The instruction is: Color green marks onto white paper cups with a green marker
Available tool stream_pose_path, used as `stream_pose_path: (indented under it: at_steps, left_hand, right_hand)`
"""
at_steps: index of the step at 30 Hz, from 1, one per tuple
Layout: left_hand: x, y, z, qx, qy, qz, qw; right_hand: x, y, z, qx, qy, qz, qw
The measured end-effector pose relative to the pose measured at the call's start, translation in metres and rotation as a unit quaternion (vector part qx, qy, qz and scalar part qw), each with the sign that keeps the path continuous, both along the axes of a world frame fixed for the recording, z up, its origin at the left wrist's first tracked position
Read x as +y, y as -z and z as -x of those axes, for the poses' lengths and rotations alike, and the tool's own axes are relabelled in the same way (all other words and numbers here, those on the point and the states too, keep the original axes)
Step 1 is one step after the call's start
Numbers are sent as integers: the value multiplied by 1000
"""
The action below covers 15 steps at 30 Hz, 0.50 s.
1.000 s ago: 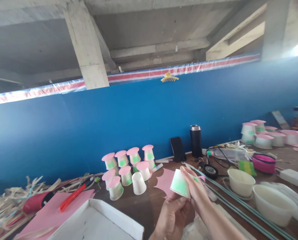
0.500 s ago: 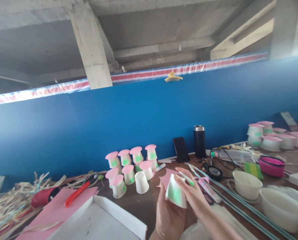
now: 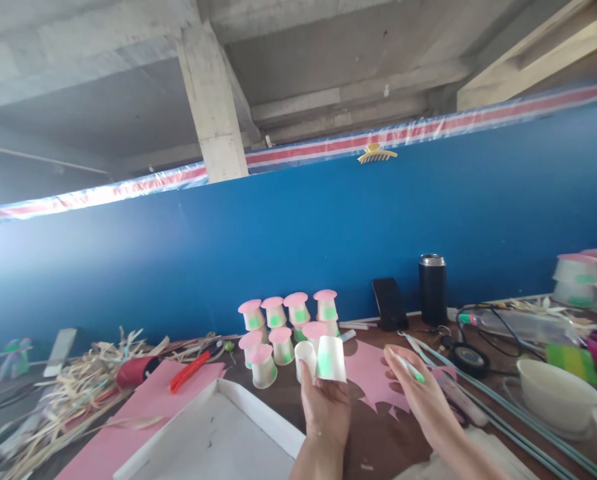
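My left hand [image 3: 325, 410] is closed around the lower part of a white paper cup [image 3: 331, 359] with a green patch on its side. Just behind my thumb is a plain white paper cup [image 3: 305, 357]; I cannot tell whether the thumb touches it. Apart from the cup, to the right, my right hand [image 3: 418, 393] grips a white marker [image 3: 409, 368] with a green tip. Upside-down cups with green patches and pink paper discs [image 3: 263, 353] on top stand in stacked rows behind my left hand. Under my right hand lies cut pink paper [image 3: 373, 373].
A white box lid [image 3: 273, 417] and pink sheets [image 3: 153, 400] with a red cutter [image 3: 191, 371] lie left, beside loose strips [image 3: 83, 383]. A phone [image 3: 389, 303] and black flask [image 3: 433, 290] stand at the blue wall. White bowls [image 3: 555, 397] and long pale-blue rods [image 3: 523, 427] lie right.
My left hand has carried the cup left and up, towards the stacked cups. My right hand has come away from it to the right, still with the marker. The view has turned left.
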<state>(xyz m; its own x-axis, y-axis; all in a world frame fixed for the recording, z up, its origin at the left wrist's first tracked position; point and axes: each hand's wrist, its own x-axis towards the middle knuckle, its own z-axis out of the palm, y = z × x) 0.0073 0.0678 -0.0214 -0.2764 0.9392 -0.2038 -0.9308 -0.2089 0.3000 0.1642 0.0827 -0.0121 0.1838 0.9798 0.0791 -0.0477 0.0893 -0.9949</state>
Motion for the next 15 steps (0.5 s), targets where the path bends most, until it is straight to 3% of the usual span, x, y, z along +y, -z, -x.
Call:
stream_pose_path:
  at_steps: [6, 15]
  left_hand:
    - [-4, -4, -6, 27, 12, -10, 1000]
    - [-9, -15, -12, 45, 14, 7, 999]
  right_hand:
    - [-9, -10, 6, -30, -3, -1, 1000]
    - [0, 6, 3, -95, -21, -37, 995]
